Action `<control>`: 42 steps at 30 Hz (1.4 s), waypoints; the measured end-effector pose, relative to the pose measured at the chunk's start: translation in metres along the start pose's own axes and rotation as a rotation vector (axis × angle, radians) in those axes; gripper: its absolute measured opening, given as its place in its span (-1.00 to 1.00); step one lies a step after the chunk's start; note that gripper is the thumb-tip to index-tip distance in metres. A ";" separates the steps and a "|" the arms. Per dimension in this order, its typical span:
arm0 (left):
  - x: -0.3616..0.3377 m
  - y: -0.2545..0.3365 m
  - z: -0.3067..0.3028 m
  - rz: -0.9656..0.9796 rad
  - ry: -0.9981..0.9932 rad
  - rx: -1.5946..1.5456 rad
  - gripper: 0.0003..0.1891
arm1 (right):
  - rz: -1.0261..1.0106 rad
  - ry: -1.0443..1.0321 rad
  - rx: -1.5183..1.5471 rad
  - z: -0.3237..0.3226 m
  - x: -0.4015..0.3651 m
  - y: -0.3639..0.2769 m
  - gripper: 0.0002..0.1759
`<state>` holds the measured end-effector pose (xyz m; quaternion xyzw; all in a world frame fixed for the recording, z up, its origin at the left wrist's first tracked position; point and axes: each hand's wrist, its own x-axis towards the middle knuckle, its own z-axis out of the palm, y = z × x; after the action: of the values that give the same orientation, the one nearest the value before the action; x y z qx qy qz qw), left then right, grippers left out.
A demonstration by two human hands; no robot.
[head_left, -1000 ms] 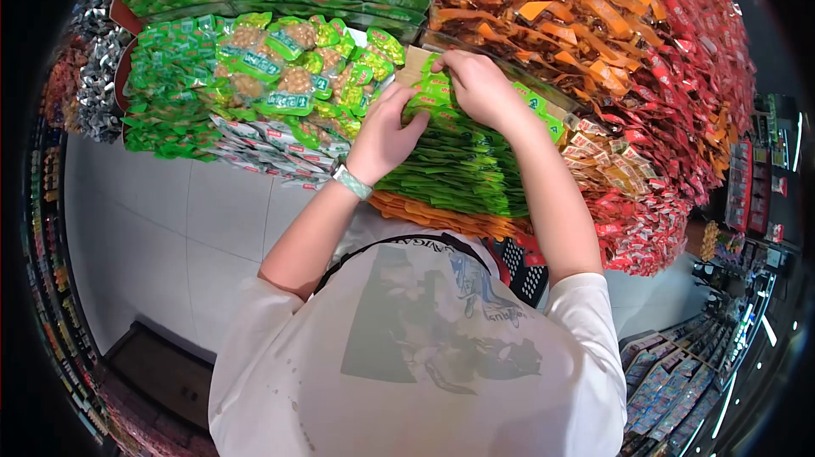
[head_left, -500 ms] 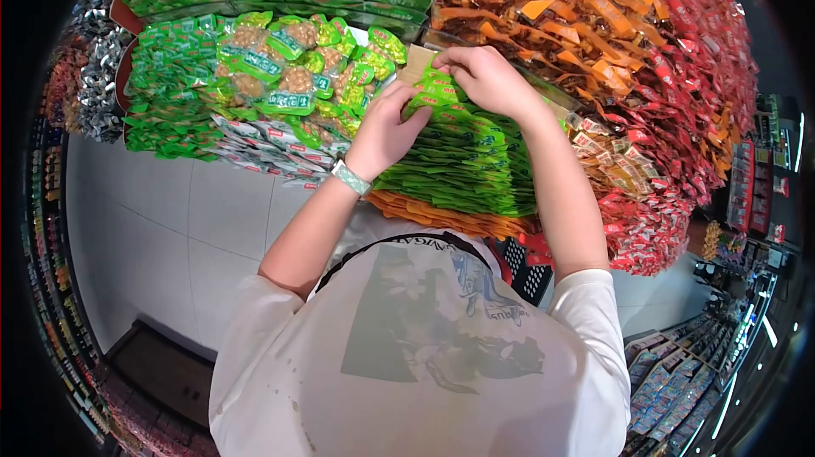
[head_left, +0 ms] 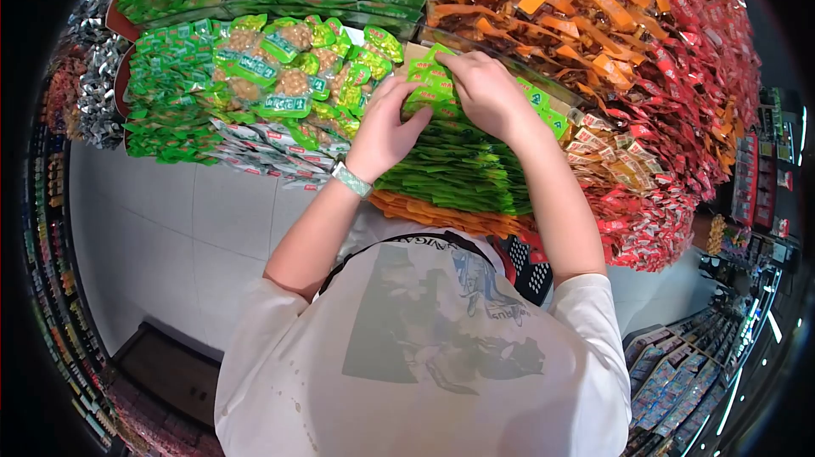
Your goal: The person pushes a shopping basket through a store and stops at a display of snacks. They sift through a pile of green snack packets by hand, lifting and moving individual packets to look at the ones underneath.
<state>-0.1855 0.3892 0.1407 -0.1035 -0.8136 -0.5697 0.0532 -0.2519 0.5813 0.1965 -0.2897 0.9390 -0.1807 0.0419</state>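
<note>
Right now, from where I stand, both hands are down among bright green packets (head_left: 435, 90), which lie between them and partly under the fingers. The left hand (head_left: 386, 126) rests at the near-left edge of these, thumb spread away from the fingers; I can't tell whether it has a grip. The right hand (head_left: 486, 92) bends over the far side, its fingertips touching a packet, but its thumb is hidden, so I can't tell whether it is pinching anything.

Just beyond the fingertips, a bit of brown cardboard (head_left: 416, 52) shows. Below the hands, toward the body, sits a deep stack of green bags (head_left: 463, 170), with orange bags (head_left: 458, 216) under it. Left of the left hand lie clear packs of nuts (head_left: 293, 83). Past the right hand are orange-topped bags (head_left: 543, 4), and beside the right forearm, small red packets (head_left: 641, 232). A pale watch band (head_left: 351, 180) circles the left wrist.
</note>
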 end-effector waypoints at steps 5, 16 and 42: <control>-0.002 -0.003 0.004 0.046 -0.047 0.134 -0.55 | 0.009 0.019 0.081 0.005 -0.002 -0.001 -0.46; -0.005 -0.010 0.006 0.123 -0.010 0.071 -0.41 | 0.171 0.169 -0.056 0.005 -0.016 0.000 -0.71; 0.005 -0.010 0.004 0.001 -0.049 -0.124 -0.51 | 0.025 0.191 0.322 0.011 -0.003 0.006 -0.72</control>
<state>-0.1921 0.3906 0.1312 -0.1210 -0.7777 -0.6163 0.0269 -0.2502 0.5842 0.1842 -0.2492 0.9011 -0.3549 0.0008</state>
